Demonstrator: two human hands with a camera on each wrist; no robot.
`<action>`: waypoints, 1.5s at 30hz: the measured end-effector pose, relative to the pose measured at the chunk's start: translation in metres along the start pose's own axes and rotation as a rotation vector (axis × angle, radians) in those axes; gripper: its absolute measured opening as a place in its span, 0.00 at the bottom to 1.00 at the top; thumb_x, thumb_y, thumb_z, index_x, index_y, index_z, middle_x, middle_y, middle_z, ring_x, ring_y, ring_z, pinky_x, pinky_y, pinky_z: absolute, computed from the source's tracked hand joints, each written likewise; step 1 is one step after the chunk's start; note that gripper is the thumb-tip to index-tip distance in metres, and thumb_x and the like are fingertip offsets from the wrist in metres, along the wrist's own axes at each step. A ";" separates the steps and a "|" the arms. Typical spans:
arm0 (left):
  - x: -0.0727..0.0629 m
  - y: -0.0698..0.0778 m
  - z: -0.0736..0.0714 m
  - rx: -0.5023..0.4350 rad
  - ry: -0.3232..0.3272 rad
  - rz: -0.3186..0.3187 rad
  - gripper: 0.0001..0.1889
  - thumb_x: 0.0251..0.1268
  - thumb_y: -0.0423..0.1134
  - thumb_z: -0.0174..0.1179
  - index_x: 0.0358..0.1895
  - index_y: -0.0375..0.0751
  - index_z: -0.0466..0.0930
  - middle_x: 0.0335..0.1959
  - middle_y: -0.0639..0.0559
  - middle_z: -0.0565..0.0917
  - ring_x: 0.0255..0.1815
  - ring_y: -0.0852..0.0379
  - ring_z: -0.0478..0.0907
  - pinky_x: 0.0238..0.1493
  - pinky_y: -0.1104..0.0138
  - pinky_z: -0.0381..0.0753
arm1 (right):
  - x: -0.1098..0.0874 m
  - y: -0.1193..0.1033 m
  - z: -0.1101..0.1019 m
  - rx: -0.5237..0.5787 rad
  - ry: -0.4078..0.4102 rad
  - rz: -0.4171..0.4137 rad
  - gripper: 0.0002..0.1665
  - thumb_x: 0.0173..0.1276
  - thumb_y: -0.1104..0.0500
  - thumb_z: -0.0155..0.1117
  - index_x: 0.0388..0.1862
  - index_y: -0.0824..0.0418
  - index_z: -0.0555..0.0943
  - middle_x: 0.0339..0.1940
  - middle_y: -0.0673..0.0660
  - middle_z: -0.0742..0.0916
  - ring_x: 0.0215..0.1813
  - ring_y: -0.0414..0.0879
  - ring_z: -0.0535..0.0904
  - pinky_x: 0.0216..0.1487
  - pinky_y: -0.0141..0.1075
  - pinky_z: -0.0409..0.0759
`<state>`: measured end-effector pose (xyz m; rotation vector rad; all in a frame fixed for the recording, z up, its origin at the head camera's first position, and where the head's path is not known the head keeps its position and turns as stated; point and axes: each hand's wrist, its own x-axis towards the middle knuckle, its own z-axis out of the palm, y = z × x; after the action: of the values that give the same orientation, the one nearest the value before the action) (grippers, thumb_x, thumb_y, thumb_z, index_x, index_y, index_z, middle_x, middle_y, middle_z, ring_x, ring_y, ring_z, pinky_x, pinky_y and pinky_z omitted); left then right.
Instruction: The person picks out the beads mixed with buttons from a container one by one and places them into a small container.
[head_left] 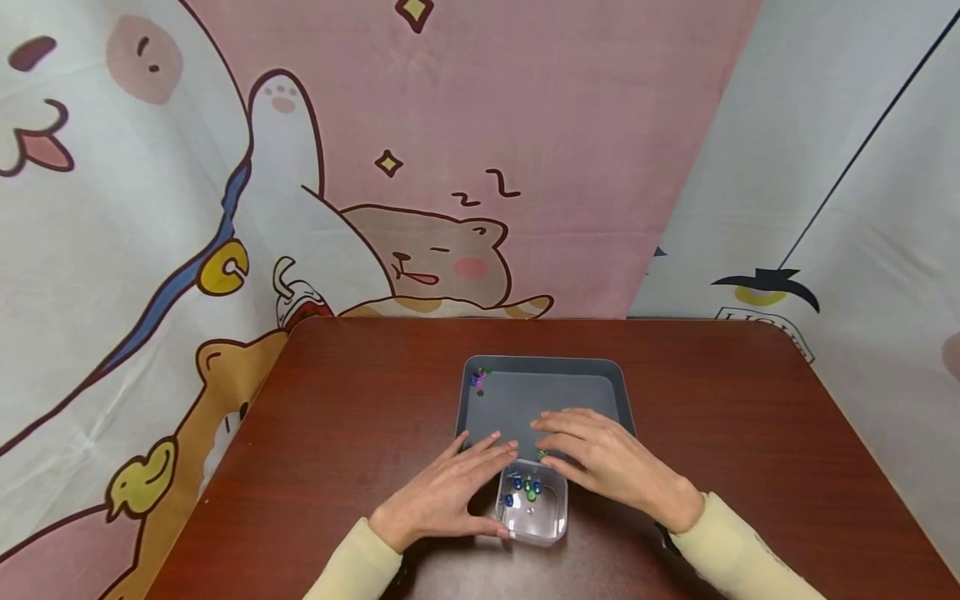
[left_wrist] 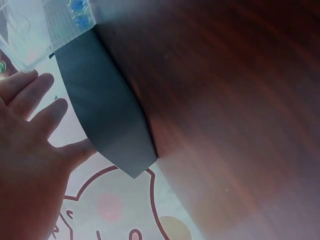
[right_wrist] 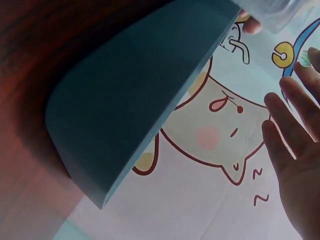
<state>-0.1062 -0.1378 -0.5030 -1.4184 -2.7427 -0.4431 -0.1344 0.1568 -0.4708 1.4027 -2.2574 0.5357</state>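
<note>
A clear plastic box (head_left: 534,525) stands against the near edge of the grey tray (head_left: 551,400), with several blue and green beads (head_left: 528,485) inside. My right hand (head_left: 611,458) pinches a green bead (right_wrist: 305,59) between thumb and index finger, just above the box's far right corner. Its other fingers stretch over the tray. My left hand (head_left: 453,492) lies along the box's left side with fingers spread and fairly straight. The left thumb reaches the box's near left corner, and the other fingertips extend over the tray's near edge.
A small cluster of coloured beads (head_left: 478,379) lies in the tray's far left corner, with a dark round bit (head_left: 481,392) just below it. Everything stands on a brown wooden table (head_left: 360,400). A cartoon-printed cloth (head_left: 570,167) hangs behind the table.
</note>
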 end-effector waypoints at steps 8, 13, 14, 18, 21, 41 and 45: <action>0.000 0.000 0.001 -0.049 -0.005 -0.016 0.50 0.64 0.74 0.57 0.80 0.43 0.63 0.81 0.55 0.63 0.82 0.48 0.57 0.76 0.40 0.59 | -0.011 -0.010 0.004 0.006 0.008 -0.059 0.13 0.78 0.47 0.64 0.48 0.54 0.88 0.59 0.53 0.88 0.61 0.49 0.84 0.55 0.51 0.84; 0.000 0.001 0.001 -0.044 -0.006 -0.016 0.50 0.65 0.74 0.57 0.80 0.43 0.63 0.81 0.54 0.63 0.83 0.49 0.56 0.76 0.40 0.59 | -0.017 -0.014 0.007 0.008 -0.008 -0.078 0.11 0.73 0.49 0.70 0.47 0.54 0.88 0.59 0.53 0.88 0.61 0.50 0.84 0.55 0.53 0.84; 0.000 0.001 0.001 -0.041 -0.006 -0.017 0.50 0.64 0.74 0.57 0.80 0.43 0.63 0.81 0.54 0.63 0.83 0.50 0.56 0.76 0.40 0.59 | -0.018 -0.014 0.008 0.007 -0.015 -0.077 0.11 0.73 0.50 0.71 0.47 0.54 0.88 0.59 0.52 0.88 0.61 0.50 0.84 0.55 0.53 0.84; 0.000 0.001 -0.001 -0.039 -0.014 -0.021 0.51 0.64 0.74 0.57 0.81 0.43 0.62 0.81 0.54 0.63 0.83 0.50 0.55 0.76 0.40 0.59 | -0.021 -0.015 0.010 0.000 -0.039 -0.069 0.11 0.73 0.49 0.70 0.46 0.54 0.88 0.59 0.52 0.88 0.61 0.49 0.84 0.56 0.52 0.84; 0.000 0.001 -0.001 -0.041 -0.024 -0.025 0.50 0.65 0.75 0.56 0.81 0.43 0.62 0.81 0.54 0.63 0.83 0.51 0.54 0.76 0.40 0.59 | -0.022 -0.015 0.011 0.001 -0.056 -0.061 0.11 0.73 0.48 0.70 0.45 0.53 0.88 0.59 0.52 0.88 0.61 0.48 0.84 0.56 0.51 0.84; -0.001 0.003 -0.001 -0.037 -0.026 -0.033 0.50 0.65 0.75 0.54 0.80 0.42 0.63 0.82 0.53 0.62 0.84 0.52 0.53 0.77 0.41 0.59 | -0.013 -0.010 0.007 0.034 -0.014 -0.022 0.18 0.79 0.43 0.61 0.47 0.54 0.89 0.58 0.52 0.88 0.60 0.47 0.84 0.56 0.50 0.84; -0.002 0.002 0.000 -0.009 -0.010 -0.029 0.51 0.65 0.76 0.55 0.81 0.41 0.62 0.82 0.52 0.63 0.83 0.51 0.55 0.76 0.41 0.60 | -0.008 -0.006 0.001 0.036 -0.007 0.012 0.21 0.81 0.42 0.57 0.50 0.54 0.88 0.58 0.52 0.88 0.61 0.47 0.84 0.57 0.49 0.83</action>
<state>-0.1038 -0.1383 -0.5026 -1.3878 -2.7758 -0.4517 -0.1256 0.1593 -0.4751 1.4106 -2.2736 0.5787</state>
